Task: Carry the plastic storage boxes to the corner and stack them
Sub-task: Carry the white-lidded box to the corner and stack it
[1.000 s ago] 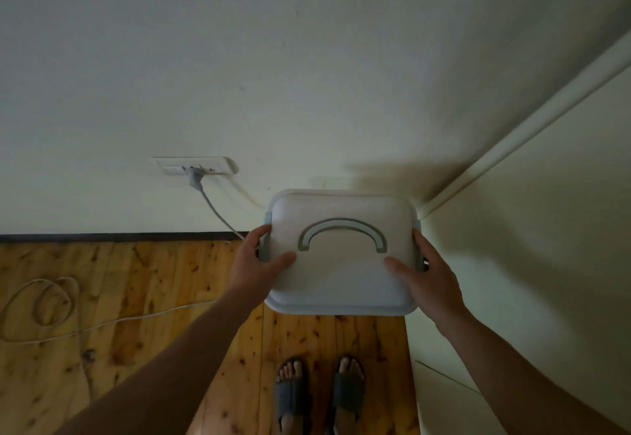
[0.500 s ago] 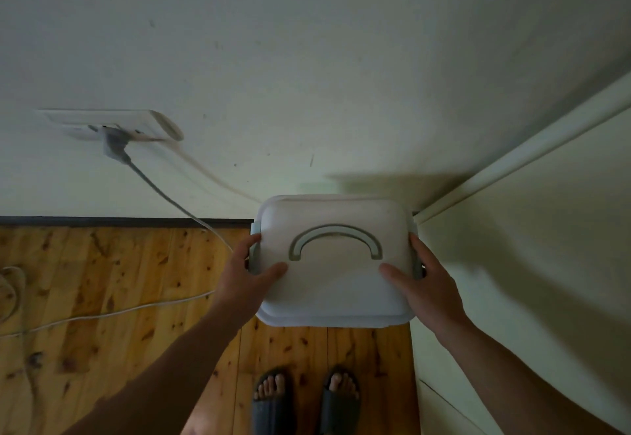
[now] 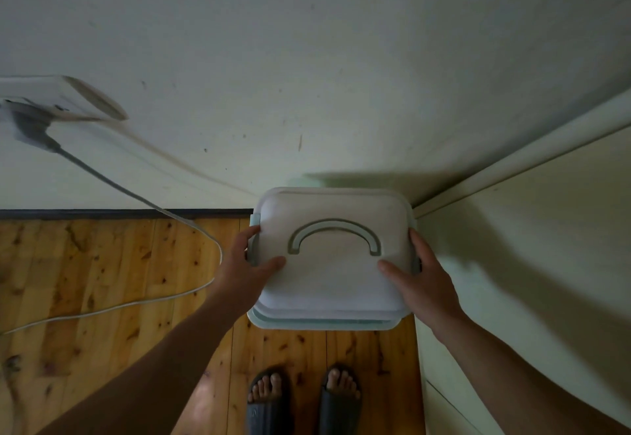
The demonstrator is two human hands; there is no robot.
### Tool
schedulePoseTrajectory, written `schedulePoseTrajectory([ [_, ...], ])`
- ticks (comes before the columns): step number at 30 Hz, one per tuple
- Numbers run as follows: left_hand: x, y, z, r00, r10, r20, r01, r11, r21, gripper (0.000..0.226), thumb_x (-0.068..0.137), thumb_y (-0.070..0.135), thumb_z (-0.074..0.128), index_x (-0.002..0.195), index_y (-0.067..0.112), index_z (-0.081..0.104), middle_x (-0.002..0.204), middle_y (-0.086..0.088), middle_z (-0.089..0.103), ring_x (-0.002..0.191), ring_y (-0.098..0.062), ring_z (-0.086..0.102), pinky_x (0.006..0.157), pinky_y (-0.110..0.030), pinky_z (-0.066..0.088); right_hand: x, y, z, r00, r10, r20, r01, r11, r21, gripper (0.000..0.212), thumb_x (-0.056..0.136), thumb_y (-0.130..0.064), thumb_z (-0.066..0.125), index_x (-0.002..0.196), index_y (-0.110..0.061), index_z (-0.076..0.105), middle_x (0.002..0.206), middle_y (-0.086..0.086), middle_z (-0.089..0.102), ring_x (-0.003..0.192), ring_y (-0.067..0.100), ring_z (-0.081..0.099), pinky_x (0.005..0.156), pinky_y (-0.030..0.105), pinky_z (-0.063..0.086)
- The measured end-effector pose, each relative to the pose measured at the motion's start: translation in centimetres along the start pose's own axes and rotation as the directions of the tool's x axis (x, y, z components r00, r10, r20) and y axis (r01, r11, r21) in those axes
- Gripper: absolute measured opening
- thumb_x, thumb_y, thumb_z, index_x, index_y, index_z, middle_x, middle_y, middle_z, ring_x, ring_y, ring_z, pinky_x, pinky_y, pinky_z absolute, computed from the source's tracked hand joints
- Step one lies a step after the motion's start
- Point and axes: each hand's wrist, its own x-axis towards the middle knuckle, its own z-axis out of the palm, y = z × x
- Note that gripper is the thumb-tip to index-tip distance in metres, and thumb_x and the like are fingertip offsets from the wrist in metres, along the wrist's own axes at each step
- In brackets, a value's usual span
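A white plastic storage box (image 3: 333,277) with a pale green arched handle on its lid is in the room's corner, between the back wall and the right-hand wall. Beneath its front edge shows the pale green rim of a second box (image 3: 324,323), on which it seems to sit. My left hand (image 3: 244,269) grips the left side, thumb on the lid. My right hand (image 3: 421,279) grips the right side the same way. The boxes' sides and contents are hidden from above.
A wall socket (image 3: 61,100) with a grey plug sits at the left; its cable (image 3: 143,202) drops and trails across the wooden floor (image 3: 102,264). My sandalled feet (image 3: 304,397) stand just behind the box. A pale wall (image 3: 529,264) closes the right side.
The view has swung right and closer: the socket slid to the left edge. The box went lower in the corner, and a green rim now shows under its front edge. Both hands kept their grip.
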Motion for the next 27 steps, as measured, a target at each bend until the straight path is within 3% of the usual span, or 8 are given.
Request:
schedulePoseTrajectory([
  [3, 0.6, -0.4, 0.3, 1.000, -0.016, 0.012, 0.016, 1.000, -0.008, 0.064, 0.080, 0.025, 0.076, 0.134, 0.035, 0.043, 0.122, 0.003, 0.050, 0.095, -0.007, 0.053, 0.065, -0.016, 0.045, 0.5, 0.1, 0.3, 1.000, 0.009, 0.018, -0.009, 1.000, -0.015, 0.086, 0.082, -0.050, 0.068, 0.151, -0.039, 0.019, 0.148, 0.000, 0.038, 0.129, 0.025, 0.044, 0.098, 0.044, 0.046],
  [8, 1.0, -1.2, 0.5, 0.999, -0.037, 0.002, 0.037, 0.999, 0.021, 0.064, 0.081, 0.024, 0.075, 0.134, 0.034, 0.042, 0.124, 0.001, 0.049, 0.106, -0.019, 0.053, 0.069, -0.021, 0.047, 0.9, 0.3, 1.0, 1.000, 0.012, 0.018, -0.012, 1.000, -0.028, 0.085, 0.081, -0.050, 0.068, 0.151, -0.038, 0.021, 0.148, 0.000, 0.040, 0.128, 0.025, 0.045, 0.099, 0.045, 0.046],
  [15, 0.8, -1.7, 0.8, 1.000, -0.022, 0.004, 0.022, 1.000, -0.006, 0.062, 0.081, 0.023, 0.075, 0.131, 0.037, 0.041, 0.120, 0.004, 0.048, 0.095, -0.008, 0.052, 0.062, -0.014, 0.047, 0.9, 0.8, 1.0, 1.000, 0.003, 0.015, -0.002, 1.000, -0.031, 0.085, 0.080, -0.051, 0.069, 0.150, -0.039, 0.022, 0.144, 0.000, 0.042, 0.124, 0.023, 0.047, 0.092, 0.041, 0.048],
  [22, 0.5, -1.6, 1.2, 1.000, -0.009, -0.030, 0.011, 0.997, 0.072, 0.063, 0.084, 0.026, 0.072, 0.137, 0.033, 0.039, 0.127, 0.001, 0.047, 0.109, -0.018, 0.048, 0.072, -0.020, 0.045, 0.8, 0.6, 0.9, 1.000, 0.003, 0.014, -0.002, 0.999, -0.041, 0.086, 0.081, -0.050, 0.069, 0.151, -0.037, 0.021, 0.148, -0.001, 0.039, 0.128, 0.022, 0.044, 0.097, 0.041, 0.045],
  [27, 0.1, -1.5, 1.3, 0.997, 0.021, -0.069, -0.011, 0.990, 0.140, 0.064, 0.087, 0.031, 0.067, 0.143, 0.028, 0.036, 0.139, -0.002, 0.039, 0.111, -0.015, 0.040, 0.082, -0.029, 0.041, 0.7, 0.3, 0.6, 1.000, -0.016, -0.018, 0.015, 0.998, -0.060, 0.083, 0.082, -0.051, 0.068, 0.150, -0.038, 0.024, 0.150, -0.004, 0.036, 0.132, 0.020, 0.041, 0.097, 0.040, 0.042],
])
